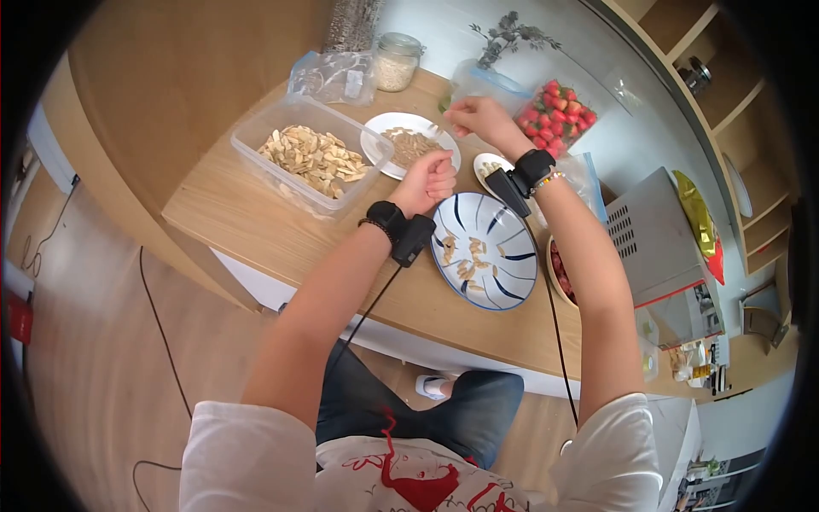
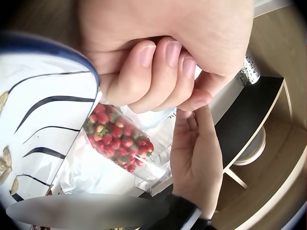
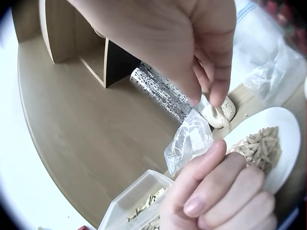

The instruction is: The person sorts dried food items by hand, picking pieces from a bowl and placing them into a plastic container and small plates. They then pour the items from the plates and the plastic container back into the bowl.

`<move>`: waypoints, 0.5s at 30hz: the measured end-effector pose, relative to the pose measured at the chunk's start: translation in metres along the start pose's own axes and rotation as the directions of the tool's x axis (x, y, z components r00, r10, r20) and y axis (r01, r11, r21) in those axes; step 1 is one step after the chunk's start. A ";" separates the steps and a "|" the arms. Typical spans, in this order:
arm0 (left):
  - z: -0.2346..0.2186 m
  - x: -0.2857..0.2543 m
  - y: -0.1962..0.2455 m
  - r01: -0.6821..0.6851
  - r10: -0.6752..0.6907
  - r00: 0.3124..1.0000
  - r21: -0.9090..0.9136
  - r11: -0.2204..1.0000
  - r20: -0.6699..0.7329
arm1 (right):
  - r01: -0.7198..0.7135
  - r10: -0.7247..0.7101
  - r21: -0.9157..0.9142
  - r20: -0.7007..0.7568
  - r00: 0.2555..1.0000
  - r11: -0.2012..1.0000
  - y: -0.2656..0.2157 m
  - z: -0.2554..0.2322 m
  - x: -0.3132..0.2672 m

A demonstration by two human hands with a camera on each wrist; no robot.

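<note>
My right hand [image 1: 485,119] is raised beyond the white plate [image 1: 373,130], thumb and finger pinching a small pale sliver [image 3: 219,111]. My left hand [image 1: 429,181] is curled into a loose fist between that plate and the blue-striped plate [image 1: 486,220]; nothing shows in its fingers, though the inside of the palm is hidden. Tan, elongated pieces [image 3: 261,147] lie heaped on the white plate. A few similar pieces [image 1: 478,247] are scattered on the striped plate. Beside the right wrist stands a small white dish [image 1: 480,162] with pale bits in it.
A clear plastic box [image 1: 247,154] of dried slices stands at left. Behind are a zip bag [image 1: 328,78], a glass jar [image 1: 397,64] and a clear container of strawberries [image 1: 559,119]. A bowl [image 1: 553,273] sits under the right forearm, near a grey appliance [image 1: 653,235].
</note>
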State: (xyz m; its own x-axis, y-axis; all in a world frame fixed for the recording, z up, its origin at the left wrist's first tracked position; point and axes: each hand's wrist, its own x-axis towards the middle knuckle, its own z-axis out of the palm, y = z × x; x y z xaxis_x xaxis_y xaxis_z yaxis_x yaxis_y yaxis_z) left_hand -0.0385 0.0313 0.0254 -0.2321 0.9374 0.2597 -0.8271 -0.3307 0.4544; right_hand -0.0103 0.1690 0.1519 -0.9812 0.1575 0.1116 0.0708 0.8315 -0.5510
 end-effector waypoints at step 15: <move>-0.002 0.001 -0.001 -0.004 0.004 0.998 0.009 1.000 -0.067 | 0.041 -0.022 -0.225 0.089 0.996 0.973 0.038 0.041 -0.189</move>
State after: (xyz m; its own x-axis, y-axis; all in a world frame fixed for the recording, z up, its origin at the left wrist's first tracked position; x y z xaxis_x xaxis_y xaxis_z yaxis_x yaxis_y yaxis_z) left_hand -0.0392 0.0330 0.0231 -0.2695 0.9412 0.2038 -0.8215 -0.3351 0.4613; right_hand 0.1703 0.1493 0.0759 -0.9946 0.0915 0.0494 0.0689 0.9358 -0.3457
